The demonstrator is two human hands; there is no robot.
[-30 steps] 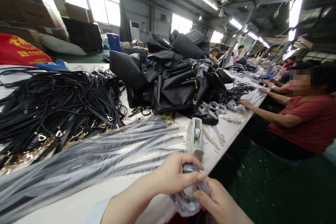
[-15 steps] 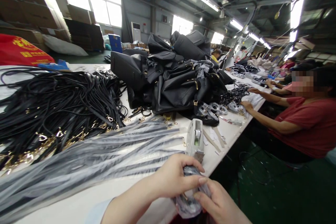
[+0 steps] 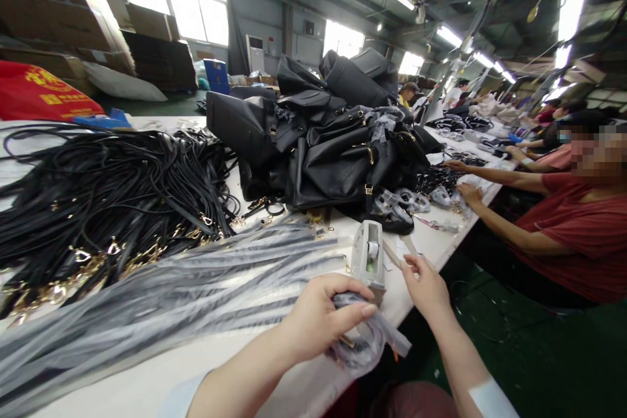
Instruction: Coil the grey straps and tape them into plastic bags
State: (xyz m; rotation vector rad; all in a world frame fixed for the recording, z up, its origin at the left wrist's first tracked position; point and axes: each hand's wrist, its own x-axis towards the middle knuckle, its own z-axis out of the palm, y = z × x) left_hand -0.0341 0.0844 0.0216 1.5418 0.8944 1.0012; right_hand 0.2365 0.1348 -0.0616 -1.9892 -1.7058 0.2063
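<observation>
My left hand point(image 3: 321, 317) is closed around a coiled strap point(image 3: 360, 346) wrapped in clear plastic film, close to the table's front edge. One wrapped strap end sticks out of the coil to the right. My right hand point(image 3: 427, 287) is off the coil, its thumb and fingers pinched at the end of a thin pale strip point(image 3: 392, 256) on the table. Between the hands, slightly farther back, stands a grey tape dispenser point(image 3: 368, 255). Long film-wrapped straps point(image 3: 196, 294) lie flat to the left of my left hand.
Black straps with gold clasps point(image 3: 122, 189) are heaped on the left. Black bags point(image 3: 333, 157) form a tall pile in the middle, with coiled wrapped straps point(image 3: 399, 202) beside it. A co-worker in a red shirt point(image 3: 563, 235) works along the table's right edge.
My right hand has let go of the coiled strap and moved right and forward to the pale strips beside the dispenser. My left hand still holds the coil, whose end now sticks out.
</observation>
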